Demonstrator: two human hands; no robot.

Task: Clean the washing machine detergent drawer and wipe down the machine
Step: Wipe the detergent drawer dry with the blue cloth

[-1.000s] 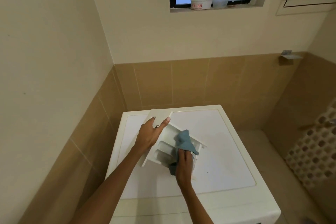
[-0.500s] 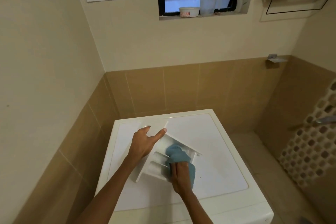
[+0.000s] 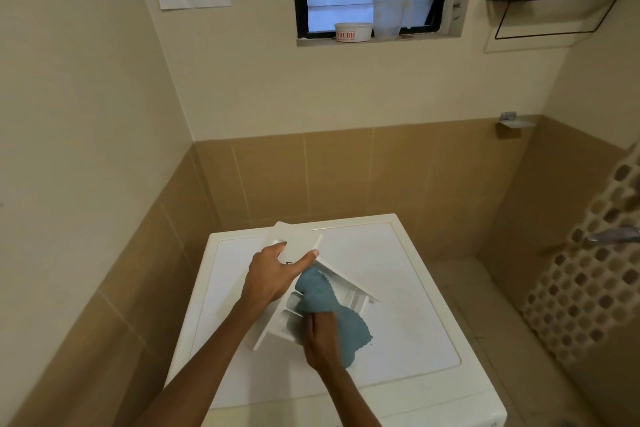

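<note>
- The drawer point(image 3: 299, 243) is propped on the washing machine point(image 3: 398, 288) top; the left hand point(image 3: 273, 277) clasps its front panel between thumb and fingers.
- The right hand point(image 3: 320, 340) curls round the cloth point(image 3: 322, 295) inside it.
- Risk: hard wiping could skid the drawer off the machine.

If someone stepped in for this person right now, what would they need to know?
The left hand grips the drawer by its front panel, steadying it on the washing machine top.
The right hand holds the blue cloth inside the drawer's compartments.
Done: drawer is out, wiping under way.
Left: finish the drawer, refit it, wipe the machine.
</note>
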